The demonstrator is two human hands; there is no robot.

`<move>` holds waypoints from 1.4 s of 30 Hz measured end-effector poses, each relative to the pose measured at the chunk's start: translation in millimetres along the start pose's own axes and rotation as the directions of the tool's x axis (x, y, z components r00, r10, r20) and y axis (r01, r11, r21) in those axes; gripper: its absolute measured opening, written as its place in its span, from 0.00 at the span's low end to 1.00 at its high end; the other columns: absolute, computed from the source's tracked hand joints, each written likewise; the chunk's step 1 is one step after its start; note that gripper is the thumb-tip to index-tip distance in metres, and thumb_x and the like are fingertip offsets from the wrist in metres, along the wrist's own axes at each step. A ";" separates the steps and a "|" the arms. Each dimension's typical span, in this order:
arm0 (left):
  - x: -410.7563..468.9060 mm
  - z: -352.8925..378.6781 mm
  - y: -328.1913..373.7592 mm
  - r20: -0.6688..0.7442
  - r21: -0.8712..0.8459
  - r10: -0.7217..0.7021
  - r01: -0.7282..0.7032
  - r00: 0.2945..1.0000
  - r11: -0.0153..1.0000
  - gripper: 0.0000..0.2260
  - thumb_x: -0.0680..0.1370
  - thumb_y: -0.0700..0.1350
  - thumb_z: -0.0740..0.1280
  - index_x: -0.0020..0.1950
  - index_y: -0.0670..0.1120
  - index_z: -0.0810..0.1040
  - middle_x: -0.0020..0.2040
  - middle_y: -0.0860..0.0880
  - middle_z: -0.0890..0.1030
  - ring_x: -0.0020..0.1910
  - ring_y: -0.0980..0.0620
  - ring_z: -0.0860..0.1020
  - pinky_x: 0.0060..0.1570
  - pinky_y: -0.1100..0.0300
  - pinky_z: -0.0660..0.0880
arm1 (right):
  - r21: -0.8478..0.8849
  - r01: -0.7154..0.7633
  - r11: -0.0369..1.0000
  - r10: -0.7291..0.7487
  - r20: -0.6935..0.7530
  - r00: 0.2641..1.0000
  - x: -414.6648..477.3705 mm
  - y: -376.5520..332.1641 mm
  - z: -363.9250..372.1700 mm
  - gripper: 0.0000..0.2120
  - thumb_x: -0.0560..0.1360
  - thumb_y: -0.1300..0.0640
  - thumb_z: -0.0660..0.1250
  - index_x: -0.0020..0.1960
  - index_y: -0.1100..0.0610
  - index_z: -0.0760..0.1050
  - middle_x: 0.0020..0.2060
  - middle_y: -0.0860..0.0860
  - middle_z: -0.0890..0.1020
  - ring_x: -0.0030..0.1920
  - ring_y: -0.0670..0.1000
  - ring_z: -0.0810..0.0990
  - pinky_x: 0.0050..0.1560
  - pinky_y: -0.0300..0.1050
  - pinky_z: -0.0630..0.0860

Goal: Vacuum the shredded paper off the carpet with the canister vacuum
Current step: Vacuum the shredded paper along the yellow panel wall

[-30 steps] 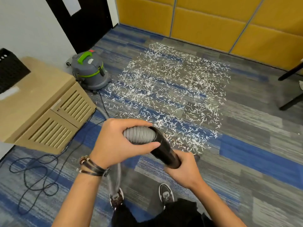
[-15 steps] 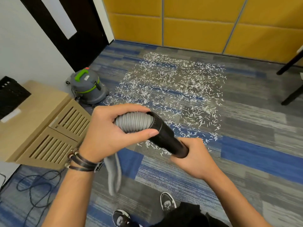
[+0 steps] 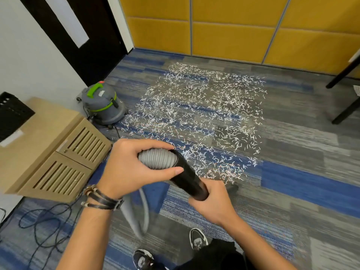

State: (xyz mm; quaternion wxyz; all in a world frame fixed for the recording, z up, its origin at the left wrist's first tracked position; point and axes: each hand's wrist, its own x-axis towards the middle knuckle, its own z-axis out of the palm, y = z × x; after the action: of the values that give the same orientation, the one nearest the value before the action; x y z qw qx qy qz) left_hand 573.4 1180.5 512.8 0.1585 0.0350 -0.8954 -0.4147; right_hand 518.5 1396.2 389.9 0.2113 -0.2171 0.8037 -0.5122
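White shredded paper (image 3: 202,117) lies scattered in a wide patch over the grey and blue carpet (image 3: 303,188) ahead of me. The grey canister vacuum (image 3: 103,103) with a green handle stands at the patch's left edge by the wall. My left hand (image 3: 128,168) grips the grey ribbed hose (image 3: 157,159) where it joins the black tube (image 3: 187,178). My right hand (image 3: 212,199) grips the lower end of that tube, and the nozzle tip is hidden behind it. The hose hangs down below my left wrist.
A low tan cabinet (image 3: 48,151) with slatted doors stands at the left, a black crate on top. Loose black cable (image 3: 44,227) coils on the carpet at the lower left. Black furniture legs (image 3: 342,94) stand at the right. Yellow wall panels and a dark door close the far side.
My view has tilted up and my feet have stepped back in the frame. Both hands keep the same grip on the hose and tube, held a little higher toward the paper.
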 end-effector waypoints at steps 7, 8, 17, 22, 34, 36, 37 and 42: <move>-11.3 -13.1 10.8 -0.075 -0.019 0.046 -0.048 0.996 0.999 0.22 0.67 0.59 0.82 0.55 0.50 0.88 0.50 0.57 0.88 0.49 0.57 0.87 0.53 0.65 0.79 | -0.052 0.102 0.993 -0.100 0.052 0.994 -3.1 -18.2 -21.1 0.12 0.63 0.61 0.70 0.32 0.50 0.68 0.22 0.44 0.66 0.25 0.45 0.61 0.27 0.40 0.59; -12.0 -10.4 10.8 -0.069 -0.028 0.042 -0.044 0.997 0.999 0.22 0.67 0.59 0.82 0.56 0.50 0.88 0.50 0.57 0.88 0.49 0.57 0.87 0.52 0.64 0.79 | -0.066 0.115 0.991 -0.111 0.057 0.992 -2.7 -16.3 -24.8 0.13 0.63 0.62 0.71 0.31 0.50 0.68 0.22 0.44 0.66 0.25 0.45 0.61 0.27 0.39 0.58; -22.4 36.6 -6.1 0.005 -0.023 -0.063 0.063 0.998 0.998 0.22 0.67 0.64 0.81 0.57 0.56 0.88 0.51 0.62 0.87 0.51 0.62 0.85 0.54 0.53 0.83 | -0.119 0.043 0.992 -0.031 0.101 0.994 10.4 33.9 -35.0 0.11 0.64 0.60 0.72 0.31 0.52 0.70 0.23 0.43 0.70 0.25 0.43 0.66 0.29 0.37 0.62; -31.0 28.8 -8.9 -0.028 -0.055 -0.078 0.077 0.997 0.996 0.21 0.67 0.61 0.82 0.57 0.55 0.88 0.51 0.60 0.88 0.51 0.60 0.86 0.54 0.57 0.83 | -0.088 0.054 0.995 -0.045 0.106 0.993 8.8 30.0 -18.7 0.18 0.65 0.66 0.73 0.29 0.49 0.67 0.23 0.42 0.70 0.25 0.43 0.65 0.29 0.35 0.61; -42.4 -31.3 -10.9 -0.121 0.031 -0.027 0.031 0.992 0.999 0.21 0.67 0.60 0.82 0.53 0.50 0.89 0.48 0.59 0.88 0.47 0.60 0.86 0.50 0.64 0.80 | -0.033 0.104 0.994 -0.099 0.119 0.988 5.2 -11.8 30.6 0.18 0.63 0.64 0.72 0.29 0.48 0.66 0.24 0.44 0.67 0.26 0.44 0.63 0.29 0.37 0.58; -44.2 -39.2 -10.8 -0.137 0.045 -0.028 0.034 0.990 0.998 0.21 0.67 0.61 0.82 0.53 0.51 0.89 0.48 0.59 0.88 0.46 0.60 0.86 0.50 0.61 0.81 | -0.037 0.106 0.994 -0.101 0.118 0.988 5.1 -17.7 37.1 0.18 0.63 0.65 0.72 0.29 0.48 0.66 0.23 0.44 0.66 0.26 0.44 0.63 0.28 0.36 0.58; -45.2 -42.8 -11.0 -0.145 0.050 -0.029 0.037 0.989 0.998 0.21 0.67 0.61 0.82 0.53 0.51 0.89 0.47 0.58 0.88 0.46 0.60 0.86 0.50 0.59 0.82 | -0.034 0.108 0.994 -0.103 0.123 0.987 5.0 -20.7 40.1 0.18 0.63 0.65 0.72 0.30 0.49 0.66 0.23 0.44 0.66 0.26 0.44 0.63 0.28 0.36 0.57; -50.3 -61.1 -14.8 -0.163 0.064 -0.036 0.047 0.986 0.997 0.21 0.67 0.61 0.82 0.53 0.50 0.89 0.48 0.57 0.88 0.47 0.57 0.87 0.49 0.55 0.82 | -0.015 0.112 0.994 -0.108 0.144 0.984 8.6 -32.0 57.1 0.13 0.63 0.63 0.72 0.32 0.51 0.68 0.23 0.43 0.67 0.26 0.43 0.63 0.28 0.35 0.58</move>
State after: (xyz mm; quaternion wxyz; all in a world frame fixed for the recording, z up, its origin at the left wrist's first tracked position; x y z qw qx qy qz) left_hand 639.2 1135.9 525.9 0.2210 0.0924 -0.8921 -0.3832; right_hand 547.8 1337.3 396.1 0.2371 -0.2997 0.7792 -0.4967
